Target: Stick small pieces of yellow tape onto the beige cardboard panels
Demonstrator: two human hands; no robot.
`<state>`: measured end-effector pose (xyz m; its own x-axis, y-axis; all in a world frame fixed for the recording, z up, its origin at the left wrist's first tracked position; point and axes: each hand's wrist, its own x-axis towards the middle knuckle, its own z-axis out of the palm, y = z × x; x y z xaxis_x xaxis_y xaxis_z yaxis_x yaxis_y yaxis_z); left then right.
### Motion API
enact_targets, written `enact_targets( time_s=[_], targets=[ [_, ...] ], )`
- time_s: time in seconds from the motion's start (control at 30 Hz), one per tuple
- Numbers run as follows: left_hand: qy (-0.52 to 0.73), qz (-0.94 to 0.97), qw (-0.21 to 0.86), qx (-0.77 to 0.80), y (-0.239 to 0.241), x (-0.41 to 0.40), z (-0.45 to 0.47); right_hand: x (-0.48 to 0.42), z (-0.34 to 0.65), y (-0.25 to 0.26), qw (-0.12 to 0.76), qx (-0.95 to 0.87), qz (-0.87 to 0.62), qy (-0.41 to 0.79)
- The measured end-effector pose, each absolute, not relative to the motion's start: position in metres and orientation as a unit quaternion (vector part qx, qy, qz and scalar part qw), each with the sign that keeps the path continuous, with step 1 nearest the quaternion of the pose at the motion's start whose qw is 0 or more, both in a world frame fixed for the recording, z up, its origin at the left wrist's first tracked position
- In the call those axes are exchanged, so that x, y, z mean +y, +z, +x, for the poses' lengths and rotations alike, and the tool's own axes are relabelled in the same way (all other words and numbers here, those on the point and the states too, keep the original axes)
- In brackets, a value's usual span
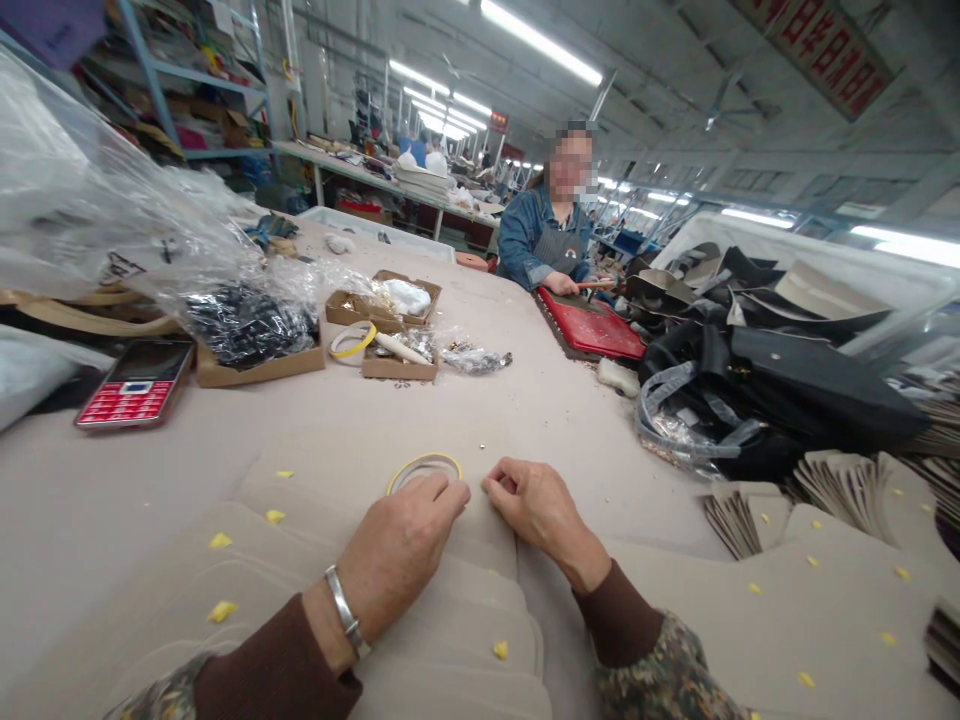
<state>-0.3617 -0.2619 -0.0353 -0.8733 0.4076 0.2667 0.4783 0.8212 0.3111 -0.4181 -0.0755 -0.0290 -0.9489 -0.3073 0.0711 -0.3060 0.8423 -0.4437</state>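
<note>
My left hand [405, 545] rests on a fanned stack of beige cut pieces [450, 640], its fingers curled over the near edge of a yellow-edged tape roll [422, 463]. My right hand [532, 505] lies just to the right with fingers bent, fingertips pinched on the top beige piece near the left hand. A silver bracelet [345, 612] circles my left wrist. Small yellow scraps [220, 610] dot the beige pieces.
Cardboard trays [397, 365] with plastic bags and another tape roll [352, 340] sit mid-table. A red-keyed calculator [139, 383] lies left. Black leather pieces [780, 380] pile up right, beside fanned card stacks [840, 485]. A co-worker [551, 240] works across at a red mat [589, 325].
</note>
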Motion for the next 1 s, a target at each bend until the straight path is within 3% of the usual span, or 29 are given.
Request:
enact_targets(
  time_s=[0.17, 0.3, 0.4, 0.63, 0.87, 1.0],
  targets=[
    [-0.311, -0.275, 0.213, -0.884, -0.039, -0.27, -0.363, -0.06, -0.395, -0.017, 0.082, 0.95, -0.19, -0.236],
    [-0.305, -0.291, 0.221, -0.88, -0.04, -0.266, -0.36, -0.057, -0.384, -0.018, -0.022, 0.913, -0.189, -0.361],
    [-0.29, -0.286, 0.23, -0.884, -0.04, -0.262, -0.358, -0.064, -0.379, -0.019, -0.069, 0.857, -0.278, -0.428],
    [-0.283, -0.276, 0.191, -0.898, -0.042, -0.261, -0.357, -0.077, -0.376, -0.025, -0.134, 0.848, -0.356, -0.37],
    [-0.326, -0.259, 0.067, -0.907, -0.029, -0.262, -0.359, -0.081, -0.373, -0.033, -0.218, 0.852, -0.336, -0.337],
    [-0.286, -0.272, 0.111, -0.912, -0.027, -0.262, -0.357, -0.086, -0.369, -0.026, -0.146, 0.863, -0.244, -0.418]
  ],
)
